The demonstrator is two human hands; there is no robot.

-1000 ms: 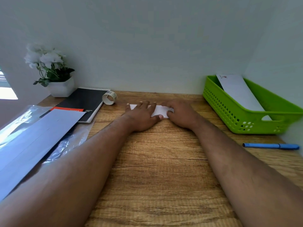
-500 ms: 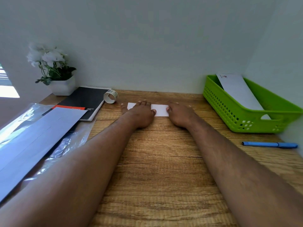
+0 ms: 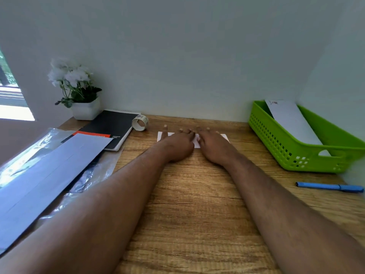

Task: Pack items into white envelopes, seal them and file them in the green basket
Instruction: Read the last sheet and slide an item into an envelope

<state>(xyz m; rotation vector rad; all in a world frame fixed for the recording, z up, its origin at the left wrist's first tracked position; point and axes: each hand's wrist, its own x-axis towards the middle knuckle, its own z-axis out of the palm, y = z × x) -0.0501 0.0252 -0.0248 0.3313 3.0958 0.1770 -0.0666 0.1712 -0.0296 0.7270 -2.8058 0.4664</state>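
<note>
Nearest you: both forearms run out over the wooden desk. A stack of white envelopes lies at near left on a clear plastic sleeve, one corner overlapping the black notebook. A blue pen lies at near right, capped end pointing right, just in front of the green basket.

Mid-desk: your left hand and right hand lie side by side, almost touching, both flat on a small white envelope that lies flat on the desk. Fingers are straight and spread, pressing down, not curled round anything. The hands cover most of the envelope; only its left end, its right corner and a strip between the hands show.

Farther back: a tape roll stands on edge beside the notebook's far right corner, left of your left-hand fingertips. One filed envelope leans tilted inside the basket, top end against the far wall. A white pot of white flowers sits in the back left corner, touching the notebook.
</note>
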